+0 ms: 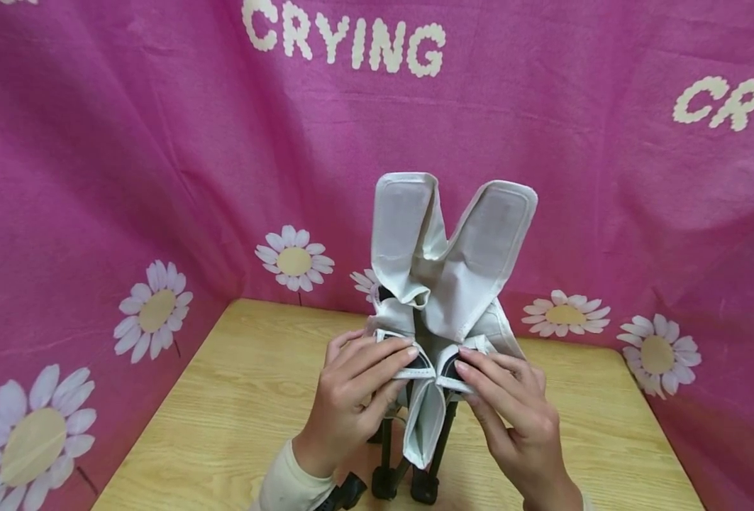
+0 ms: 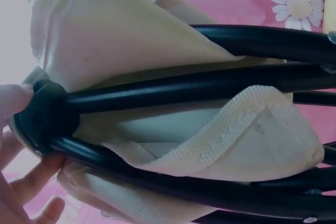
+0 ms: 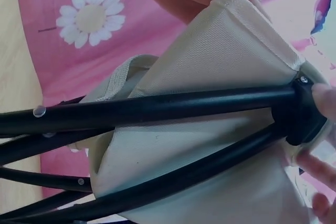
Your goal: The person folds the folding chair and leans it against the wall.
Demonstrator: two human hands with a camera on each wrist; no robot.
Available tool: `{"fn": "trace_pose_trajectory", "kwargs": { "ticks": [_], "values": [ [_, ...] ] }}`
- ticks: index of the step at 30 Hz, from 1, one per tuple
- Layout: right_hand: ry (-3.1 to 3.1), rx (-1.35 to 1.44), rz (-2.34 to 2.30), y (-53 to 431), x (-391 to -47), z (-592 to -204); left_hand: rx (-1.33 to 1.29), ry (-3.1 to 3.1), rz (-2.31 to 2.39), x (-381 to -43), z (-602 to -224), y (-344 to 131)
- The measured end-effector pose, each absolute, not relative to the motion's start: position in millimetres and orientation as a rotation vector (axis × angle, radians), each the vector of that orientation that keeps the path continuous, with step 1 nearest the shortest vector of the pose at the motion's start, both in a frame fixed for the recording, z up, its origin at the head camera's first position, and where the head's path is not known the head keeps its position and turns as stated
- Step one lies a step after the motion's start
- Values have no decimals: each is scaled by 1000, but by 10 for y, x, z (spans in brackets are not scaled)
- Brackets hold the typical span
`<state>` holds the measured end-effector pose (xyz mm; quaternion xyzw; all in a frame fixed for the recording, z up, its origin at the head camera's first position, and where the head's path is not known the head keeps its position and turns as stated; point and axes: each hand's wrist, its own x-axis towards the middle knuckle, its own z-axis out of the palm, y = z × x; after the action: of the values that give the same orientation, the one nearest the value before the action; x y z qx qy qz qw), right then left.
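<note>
L hand (image 1: pixel 354 396) pinches near-left cap (image 2: pixel 44 111), R hand (image 1: pixel 522 411) near-right cap (image 3: pixel 298 115); slack white fabric (image 1: pixel 423 426) btwn could snag, prob. if black legs (image 1: pixel 443 434) squeeze tgthr.

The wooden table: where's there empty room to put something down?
Two bare patches on the table: left, between the pink cloth and the left grip; right, between the right grip and the cloth. The middle is crowded with black legs under white fabric.
</note>
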<state>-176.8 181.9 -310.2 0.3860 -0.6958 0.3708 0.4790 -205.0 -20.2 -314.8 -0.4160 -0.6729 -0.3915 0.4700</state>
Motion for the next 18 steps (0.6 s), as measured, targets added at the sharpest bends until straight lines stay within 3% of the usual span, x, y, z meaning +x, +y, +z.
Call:
{"fn": "trace_pose_trajectory", "kwargs": {
  "ticks": [5, 18],
  "values": [
    [-1723, 852, 801, 1780, -1713, -3081, -938, -1706, -884, -1968, -3160, -222],
    [-1739, 927, 789, 1762, -1651, -3119, -933, -1744, -901, -1892, -3216, -223]
  ]
}}
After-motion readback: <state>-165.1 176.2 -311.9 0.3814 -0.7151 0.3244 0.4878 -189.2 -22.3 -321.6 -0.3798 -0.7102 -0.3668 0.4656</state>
